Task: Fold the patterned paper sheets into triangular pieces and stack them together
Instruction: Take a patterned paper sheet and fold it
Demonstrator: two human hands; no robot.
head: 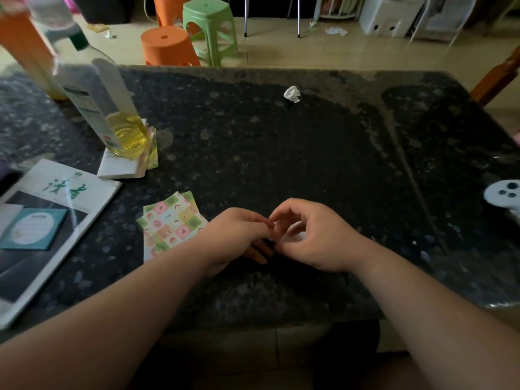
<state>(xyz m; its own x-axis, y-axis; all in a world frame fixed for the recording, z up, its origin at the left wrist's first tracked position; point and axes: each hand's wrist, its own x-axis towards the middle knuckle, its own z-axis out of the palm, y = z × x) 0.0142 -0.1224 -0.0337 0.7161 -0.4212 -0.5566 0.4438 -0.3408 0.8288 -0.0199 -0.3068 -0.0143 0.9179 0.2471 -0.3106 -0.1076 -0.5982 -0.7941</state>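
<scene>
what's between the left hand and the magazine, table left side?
Head view: a loose pile of patterned paper sheets lies flat on the table, between the magazine and the left hand, whose wrist overlaps its right edge.

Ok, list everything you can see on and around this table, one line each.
table: one, dark speckled, centre
patterned paper sheets: small pile, pastel checks, beside the left hand
bottle: one, clear with yellow liquid, far left, on the white pad
white pad: one, white, under the bottle
magazine: one, white and dark, left edge
paper ball: one, white, far middle
controller: one, white, right edge, cut off
orange stools: two, orange, floor beyond table
green stool: one, green, beside them
left hand: one, fingertips meeting the right hand's
right hand: one, curled round a small pale piece, mostly hidden
</scene>
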